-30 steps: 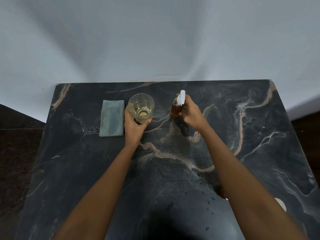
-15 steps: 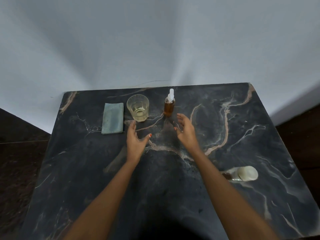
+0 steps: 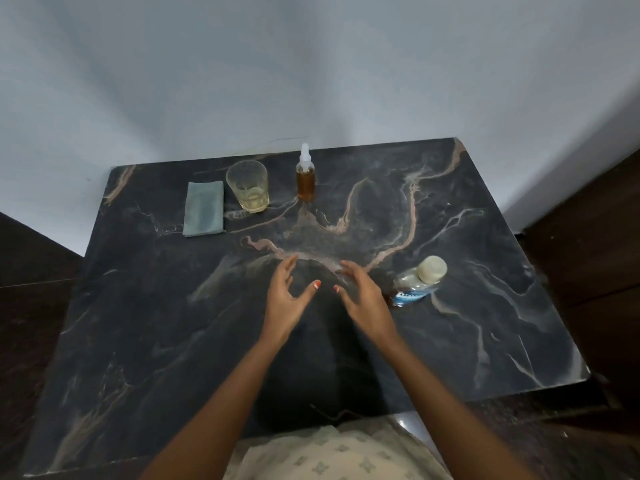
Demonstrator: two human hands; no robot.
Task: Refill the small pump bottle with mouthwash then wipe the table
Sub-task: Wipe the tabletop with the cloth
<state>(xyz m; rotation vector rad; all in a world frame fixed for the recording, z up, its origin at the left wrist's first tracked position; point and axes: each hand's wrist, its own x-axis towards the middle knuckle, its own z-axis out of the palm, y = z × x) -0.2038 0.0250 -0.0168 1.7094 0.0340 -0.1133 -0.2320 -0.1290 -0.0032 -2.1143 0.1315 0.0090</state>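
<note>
The small pump bottle (image 3: 306, 178), amber liquid inside and a white pump top, stands upright near the far edge of the dark marble table (image 3: 138, 323). To its left stands a clear glass (image 3: 248, 186) with a little pale liquid at the bottom. A folded grey-green cloth (image 3: 203, 208) lies flat left of the glass. The mouthwash bottle (image 3: 417, 280), white cap and blue label, stands at the right. My left hand (image 3: 287, 296) and my right hand (image 3: 362, 296) hover over the table's middle, fingers spread, holding nothing.
A pale wall rises right behind the table's far edge. Dark floor surrounds the table on both sides. My patterned clothing (image 3: 332, 452) shows at the near edge.
Both hands let go of the glass and the pump bottle and drew back toward me to the table's middle. The view pulled back, showing the mouthwash bottle fully.
</note>
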